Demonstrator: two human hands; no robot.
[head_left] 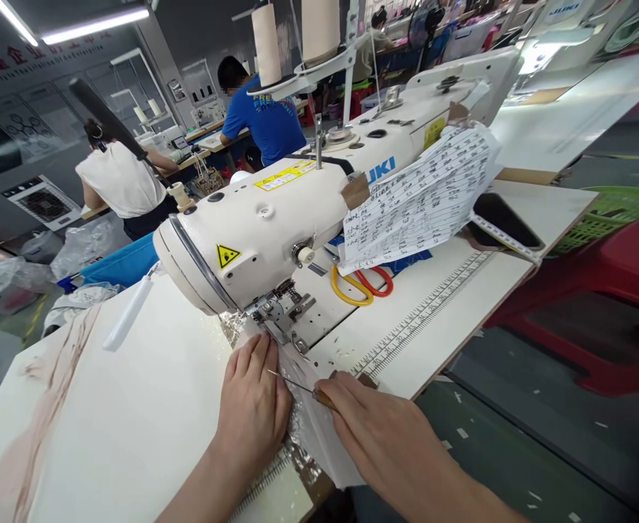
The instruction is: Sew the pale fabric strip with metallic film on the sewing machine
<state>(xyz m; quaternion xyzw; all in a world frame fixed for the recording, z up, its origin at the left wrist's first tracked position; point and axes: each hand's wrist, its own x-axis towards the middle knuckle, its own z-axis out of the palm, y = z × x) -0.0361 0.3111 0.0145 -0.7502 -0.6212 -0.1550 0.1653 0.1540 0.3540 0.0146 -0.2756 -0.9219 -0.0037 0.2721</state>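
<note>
My left hand (254, 396) presses its bunched fingers onto a strip of sheer white fabric (324, 439), close to the presser foot (276, 327) of a white sewing machine (254, 225). My right hand (382, 428) grips an awl (322, 396) by its wooden handle. The awl's thin metal shaft points left over the fabric, its tip near my left thumb. Shiny clear film shows beside and under the fabric. Part of the fabric is hidden beneath both hands. The needle cannot be made out.
Scissors (352, 285) with yellow and red handles lie behind the presser foot. A handwritten sheet (417, 207) hangs off the machine near a dark phone (505, 221). A ruler tape (422, 312) runs along the tabletop. A red stool (613, 290) stands right. Two people sit ahead.
</note>
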